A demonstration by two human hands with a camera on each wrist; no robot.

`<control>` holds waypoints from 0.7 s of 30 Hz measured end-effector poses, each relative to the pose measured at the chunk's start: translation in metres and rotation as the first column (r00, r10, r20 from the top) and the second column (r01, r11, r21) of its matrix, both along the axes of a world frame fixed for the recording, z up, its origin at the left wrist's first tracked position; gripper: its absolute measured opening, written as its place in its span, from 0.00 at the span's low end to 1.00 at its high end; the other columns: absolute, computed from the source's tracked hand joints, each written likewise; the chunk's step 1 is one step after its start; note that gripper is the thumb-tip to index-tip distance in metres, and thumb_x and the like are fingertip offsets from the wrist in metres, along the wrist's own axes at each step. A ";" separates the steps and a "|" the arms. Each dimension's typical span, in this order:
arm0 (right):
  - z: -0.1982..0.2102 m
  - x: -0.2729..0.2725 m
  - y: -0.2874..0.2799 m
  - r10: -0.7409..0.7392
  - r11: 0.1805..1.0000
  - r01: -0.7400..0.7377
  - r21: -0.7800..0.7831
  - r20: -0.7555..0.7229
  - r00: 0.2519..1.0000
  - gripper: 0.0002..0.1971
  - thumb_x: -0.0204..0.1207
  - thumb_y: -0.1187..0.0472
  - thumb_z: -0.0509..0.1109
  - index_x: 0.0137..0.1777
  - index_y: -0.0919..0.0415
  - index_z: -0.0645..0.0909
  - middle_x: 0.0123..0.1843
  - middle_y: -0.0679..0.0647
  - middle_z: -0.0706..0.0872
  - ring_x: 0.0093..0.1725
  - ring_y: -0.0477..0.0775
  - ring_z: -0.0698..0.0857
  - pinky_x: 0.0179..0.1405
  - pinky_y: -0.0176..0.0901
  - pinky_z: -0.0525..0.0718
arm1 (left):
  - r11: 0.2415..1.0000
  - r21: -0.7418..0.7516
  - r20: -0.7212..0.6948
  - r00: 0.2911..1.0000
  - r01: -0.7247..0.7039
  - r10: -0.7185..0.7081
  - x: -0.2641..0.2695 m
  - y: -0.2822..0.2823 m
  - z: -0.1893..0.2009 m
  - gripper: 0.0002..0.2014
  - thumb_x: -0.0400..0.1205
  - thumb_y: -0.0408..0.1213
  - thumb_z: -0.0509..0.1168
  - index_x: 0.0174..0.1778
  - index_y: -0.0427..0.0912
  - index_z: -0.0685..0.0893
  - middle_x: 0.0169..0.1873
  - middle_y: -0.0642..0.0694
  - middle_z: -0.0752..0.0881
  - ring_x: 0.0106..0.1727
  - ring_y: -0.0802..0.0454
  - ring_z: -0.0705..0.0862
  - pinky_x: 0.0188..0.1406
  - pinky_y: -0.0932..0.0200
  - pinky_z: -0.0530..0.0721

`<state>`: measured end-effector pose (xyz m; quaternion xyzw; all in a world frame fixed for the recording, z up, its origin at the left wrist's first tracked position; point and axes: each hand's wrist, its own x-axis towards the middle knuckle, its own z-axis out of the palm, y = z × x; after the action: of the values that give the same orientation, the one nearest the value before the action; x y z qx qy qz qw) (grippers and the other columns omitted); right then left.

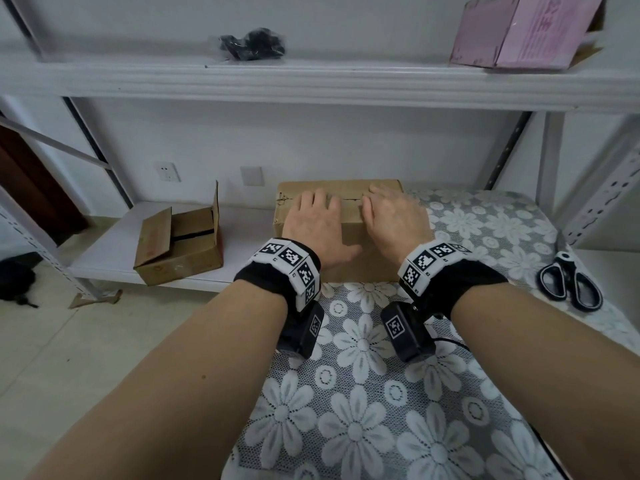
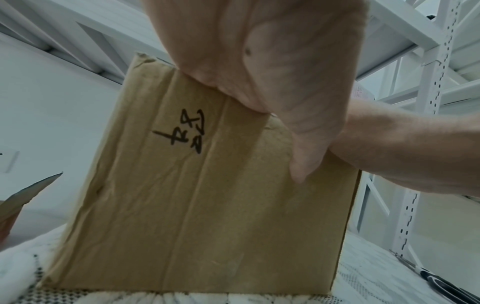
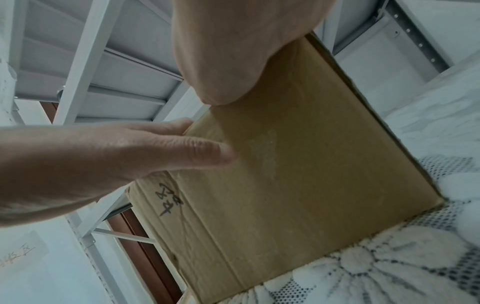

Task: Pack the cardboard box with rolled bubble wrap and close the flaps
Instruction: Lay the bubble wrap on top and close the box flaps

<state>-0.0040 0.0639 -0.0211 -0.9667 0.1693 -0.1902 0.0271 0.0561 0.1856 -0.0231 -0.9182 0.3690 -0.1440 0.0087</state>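
A brown cardboard box (image 1: 351,261) stands on the flower-patterned cloth (image 1: 363,393), its top flaps folded down with a seam showing between my hands. My left hand (image 1: 313,225) lies flat on the left part of the top, fingers straight, thumb down the front face. My right hand (image 1: 391,216) lies flat on the right part. The left wrist view shows the box (image 2: 202,205) front with black handwriting and my left hand's (image 2: 259,61) palm on its top edge. In the right wrist view my right hand's (image 3: 233,51) palm presses the box (image 3: 298,164) top. No bubble wrap shows.
A smaller open cardboard box (image 1: 180,245) sits on the low white shelf to the left. Black-handled scissors (image 1: 568,282) lie on the cloth at the right. Above, the upper shelf (image 1: 311,77) carries a pink box (image 1: 526,29) and a black bagged item (image 1: 252,43).
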 end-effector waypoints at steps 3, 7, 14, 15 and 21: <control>-0.002 0.000 0.001 -0.009 1.000 0.009 -0.001 0.014 1.000 0.23 0.87 0.54 0.49 0.62 0.64 0.83 0.67 0.58 0.84 0.68 0.58 0.80 0.68 0.50 0.73 | 1.000 0.000 0.007 1.000 -0.002 0.002 0.001 0.000 -0.001 0.41 0.69 0.68 0.62 0.69 0.41 0.70 0.65 0.40 0.73 0.67 0.41 0.70 0.72 0.47 0.66; -0.003 -0.001 0.002 -0.001 1.000 0.001 0.004 0.021 1.000 0.23 0.88 0.54 0.49 0.65 0.65 0.81 0.68 0.60 0.83 0.70 0.58 0.79 0.71 0.50 0.72 | 1.000 -0.006 0.009 1.000 0.003 -0.003 0.002 0.000 -0.001 0.40 0.69 0.66 0.63 0.69 0.41 0.70 0.65 0.40 0.73 0.67 0.41 0.70 0.71 0.47 0.67; -0.003 -0.002 0.001 -0.003 1.000 0.002 0.009 0.017 1.000 0.24 0.88 0.53 0.47 0.68 0.65 0.80 0.71 0.60 0.81 0.72 0.58 0.78 0.72 0.51 0.71 | 1.000 -0.003 0.021 1.000 0.004 -0.004 0.002 -0.001 -0.003 0.38 0.69 0.65 0.64 0.68 0.41 0.70 0.66 0.40 0.72 0.67 0.41 0.70 0.70 0.46 0.68; -0.003 -0.002 0.001 0.003 1.000 -0.003 0.002 0.017 1.000 0.24 0.88 0.53 0.47 0.67 0.65 0.80 0.70 0.60 0.81 0.71 0.58 0.78 0.71 0.51 0.72 | 1.000 -0.004 0.018 1.000 0.007 -0.007 0.001 -0.001 -0.003 0.38 0.69 0.65 0.65 0.67 0.41 0.70 0.66 0.40 0.72 0.67 0.41 0.70 0.69 0.46 0.68; -0.006 -0.014 0.000 0.081 0.996 -0.079 -0.049 0.038 0.996 0.22 0.86 0.52 0.47 0.64 0.62 0.78 0.67 0.57 0.82 0.70 0.57 0.77 0.73 0.51 0.70 | 1.000 -0.009 -0.016 1.000 -0.002 0.002 0.000 0.000 -0.001 0.38 0.69 0.63 0.66 0.68 0.41 0.69 0.66 0.40 0.72 0.67 0.41 0.70 0.67 0.48 0.69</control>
<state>-0.0180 0.0641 -0.0271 -0.9690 0.1254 -0.2124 0.0151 0.0556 0.1853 -0.0239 -0.9197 0.3674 -0.1383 0.0017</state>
